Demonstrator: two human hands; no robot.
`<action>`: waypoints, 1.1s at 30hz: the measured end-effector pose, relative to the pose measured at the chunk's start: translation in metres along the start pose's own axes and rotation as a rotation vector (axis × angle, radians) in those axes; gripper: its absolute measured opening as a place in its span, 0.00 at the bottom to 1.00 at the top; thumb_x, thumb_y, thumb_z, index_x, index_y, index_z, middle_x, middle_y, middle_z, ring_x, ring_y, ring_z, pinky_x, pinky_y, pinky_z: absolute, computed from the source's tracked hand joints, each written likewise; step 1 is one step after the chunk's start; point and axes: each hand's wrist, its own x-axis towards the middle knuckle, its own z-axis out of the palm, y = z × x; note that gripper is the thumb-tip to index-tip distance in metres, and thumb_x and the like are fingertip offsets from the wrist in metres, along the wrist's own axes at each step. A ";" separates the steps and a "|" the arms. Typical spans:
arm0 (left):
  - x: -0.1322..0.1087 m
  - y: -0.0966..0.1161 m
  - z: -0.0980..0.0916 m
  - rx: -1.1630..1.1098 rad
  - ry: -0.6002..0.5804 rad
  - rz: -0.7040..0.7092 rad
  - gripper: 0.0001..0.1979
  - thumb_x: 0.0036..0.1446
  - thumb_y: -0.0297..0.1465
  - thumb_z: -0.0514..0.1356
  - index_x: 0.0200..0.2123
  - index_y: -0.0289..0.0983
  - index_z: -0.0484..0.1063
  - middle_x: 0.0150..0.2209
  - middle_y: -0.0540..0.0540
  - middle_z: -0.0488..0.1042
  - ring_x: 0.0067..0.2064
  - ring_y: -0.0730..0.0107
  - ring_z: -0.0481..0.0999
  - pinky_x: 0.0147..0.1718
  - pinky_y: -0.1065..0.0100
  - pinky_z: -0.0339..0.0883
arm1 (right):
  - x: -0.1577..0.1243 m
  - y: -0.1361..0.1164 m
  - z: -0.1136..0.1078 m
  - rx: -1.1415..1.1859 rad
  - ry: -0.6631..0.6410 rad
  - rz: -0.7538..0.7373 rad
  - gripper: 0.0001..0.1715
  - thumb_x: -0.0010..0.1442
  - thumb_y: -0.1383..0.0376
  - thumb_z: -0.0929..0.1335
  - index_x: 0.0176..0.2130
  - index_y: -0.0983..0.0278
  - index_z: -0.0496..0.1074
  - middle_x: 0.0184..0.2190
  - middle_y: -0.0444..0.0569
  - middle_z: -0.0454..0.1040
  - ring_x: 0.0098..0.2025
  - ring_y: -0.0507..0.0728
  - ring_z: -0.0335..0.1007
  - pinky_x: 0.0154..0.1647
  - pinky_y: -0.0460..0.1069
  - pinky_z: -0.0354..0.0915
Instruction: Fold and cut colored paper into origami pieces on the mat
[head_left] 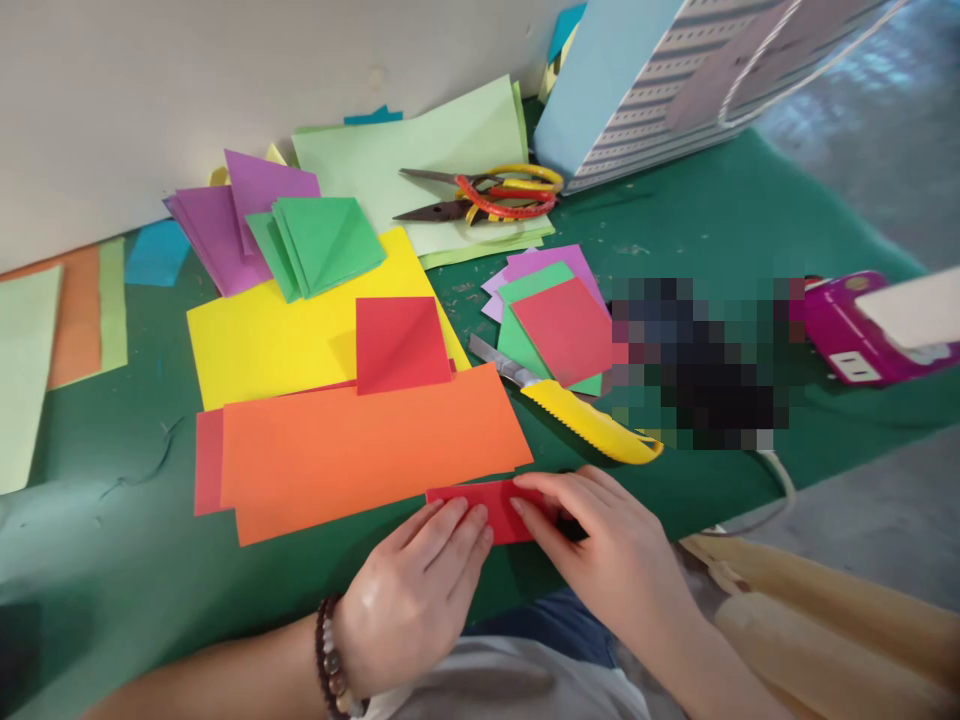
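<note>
A small folded red paper [496,503] lies on the green table [675,230] near its front edge. My left hand [416,590] rests with fingers stretched flat, its fingertips pressing the paper's left end. My right hand [600,545] lies over the paper's right end, fingers extended and pressing down. Just beyond the hands lies a large orange sheet [367,450]. A yellow utility knife [577,415] with its blade out lies just beyond my right hand.
A yellow sheet [262,340] carries a folded red square [400,343]. Green squares [322,245], purple squares [225,225], scissors [487,195] on light green paper, a red-green-purple stack [559,320], a blue bag [660,70] and a magenta device [870,330] surround them.
</note>
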 end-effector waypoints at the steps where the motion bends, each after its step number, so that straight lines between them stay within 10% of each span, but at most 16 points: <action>1: 0.000 0.000 0.000 0.002 0.000 -0.003 0.18 0.65 0.22 0.46 0.50 0.28 0.73 0.52 0.41 0.75 0.55 0.58 0.72 0.54 0.60 0.68 | 0.000 0.000 0.000 0.001 -0.003 0.000 0.06 0.63 0.65 0.65 0.40 0.63 0.72 0.27 0.46 0.74 0.30 0.54 0.68 0.32 0.49 0.65; 33: 0.005 -0.007 -0.006 -0.064 -0.133 -0.026 0.17 0.66 0.25 0.46 0.52 0.32 0.70 0.54 0.39 0.72 0.55 0.58 0.70 0.50 0.59 0.69 | 0.001 0.000 0.001 -0.015 -0.001 0.010 0.07 0.64 0.63 0.65 0.40 0.62 0.72 0.27 0.45 0.75 0.30 0.54 0.68 0.32 0.49 0.65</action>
